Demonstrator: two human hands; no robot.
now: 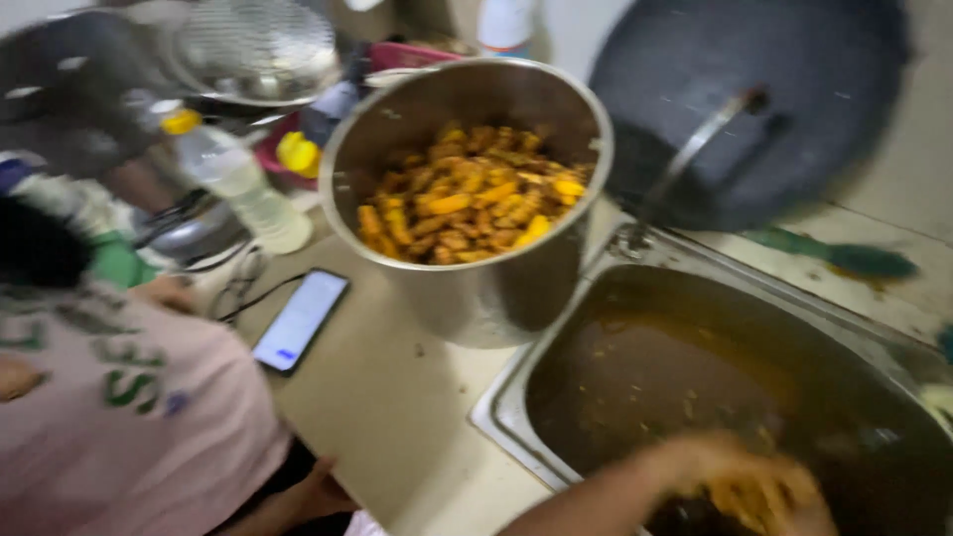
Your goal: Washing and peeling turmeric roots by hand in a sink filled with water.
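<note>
My right hand (754, 486) reaches into the steel sink (506, 397) at the lower right. It is blurred and closed around a clump of yellow food pieces (740, 496) just over the murky brown water (675, 367). A large steel pot (476, 288) stands on the counter by the sink's left rim. The pot is filled with yellow-orange chunks (467, 199). My left hand is out of view.
Another person in a pink shirt (129, 417) stands at the left, with a hand (318, 486) at the counter edge. A lit phone (300, 320) and a plastic bottle (233, 179) lie beside the pot. A dark wok (794, 89) with a ladle (695, 149) leans behind the sink. A strainer (253, 45) sits at the back left.
</note>
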